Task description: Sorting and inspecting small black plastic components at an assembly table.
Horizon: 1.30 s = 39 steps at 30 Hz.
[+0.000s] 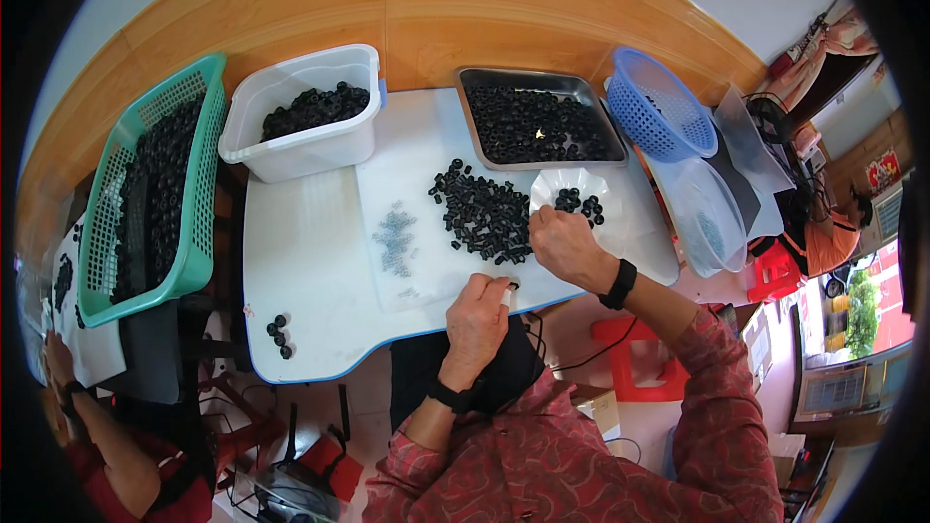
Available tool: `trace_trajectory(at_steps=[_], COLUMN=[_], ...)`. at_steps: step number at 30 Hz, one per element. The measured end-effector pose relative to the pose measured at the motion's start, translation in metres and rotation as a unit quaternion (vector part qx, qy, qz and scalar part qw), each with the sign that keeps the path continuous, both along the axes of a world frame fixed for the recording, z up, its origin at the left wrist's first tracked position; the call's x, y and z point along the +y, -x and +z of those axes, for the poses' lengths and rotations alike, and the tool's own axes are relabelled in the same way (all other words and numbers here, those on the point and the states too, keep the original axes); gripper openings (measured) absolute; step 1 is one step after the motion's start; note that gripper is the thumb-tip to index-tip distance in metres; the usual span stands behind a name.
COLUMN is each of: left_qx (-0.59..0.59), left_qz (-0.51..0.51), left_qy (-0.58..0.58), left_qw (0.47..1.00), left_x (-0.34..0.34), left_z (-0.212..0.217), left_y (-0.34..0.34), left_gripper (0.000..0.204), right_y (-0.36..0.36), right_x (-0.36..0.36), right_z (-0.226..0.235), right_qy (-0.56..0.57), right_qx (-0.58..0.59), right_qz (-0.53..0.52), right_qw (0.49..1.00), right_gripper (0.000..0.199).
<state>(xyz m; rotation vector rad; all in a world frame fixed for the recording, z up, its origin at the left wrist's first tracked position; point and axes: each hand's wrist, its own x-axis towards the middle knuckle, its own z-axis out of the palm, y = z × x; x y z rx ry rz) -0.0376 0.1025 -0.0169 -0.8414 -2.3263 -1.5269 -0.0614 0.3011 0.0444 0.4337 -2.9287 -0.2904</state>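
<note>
My left hand [475,322] is closed at the table's front edge. A small black part [513,285] pokes out at its fingertips, beside something white by the thumb. My right hand [570,248] reaches over the near rim of a white fluted dish [554,180], its fingers bent together. Whatever they may pinch is hidden. Several black ring-like pieces [592,205] lie in that dish. Left of the right hand spreads a pile of short black cylinders [484,214]. Farther left is a scatter of small pale, clear-looking pieces [395,238].
Along the back stand a white tub [300,157], a metal tray [542,166] and a blue basket [644,121]. A green basket [199,218] is at left, a clear bowl [722,196] at right. Several black pieces [280,336] sit front left. Another person's arm [111,436] shows lower left.
</note>
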Motion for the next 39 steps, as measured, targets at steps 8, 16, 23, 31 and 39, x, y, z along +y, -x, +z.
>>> trace_trajectory(at_steps=[8, 16, 23, 31, 39], left_qx=[-0.018, 0.029, 0.045, 0.046, 0.042], left_qz=[0.02, 0.025, 0.034, 0.041, 0.033], left_qy=[0.026, 0.066, 0.063, 0.053, 0.066], left_qw=[0.999, 0.997, 0.996, 0.997, 0.996], left_x=[0.002, 0.007, 0.006, 0.009, 0.006], left_z=[0.003, 0.003, 0.001, 0.002, 0.001], left_y=[-0.001, -0.001, 0.001, -0.001, -0.002], left_gripper=[0.028, 0.031, 0.029, 0.027, 0.029], right_y=[0.031, 0.122, 0.151, 0.157, 0.156], right_x=[0.003, 0.067, 0.071, 0.086, 0.065], right_z=[0.04, 0.03, 0.005, -0.003, 0.002], right_qy=[0.046, 0.109, 0.116, 0.189, 0.184], right_qx=[0.016, 0.023, -0.113, -0.153, -0.124], right_qz=[-0.038, -0.126, -0.139, -0.175, -0.209], right_qw=[0.998, 0.986, 0.977, 0.954, 0.952], right_gripper=[0.026, 0.043, 0.066, 0.049, 0.046])
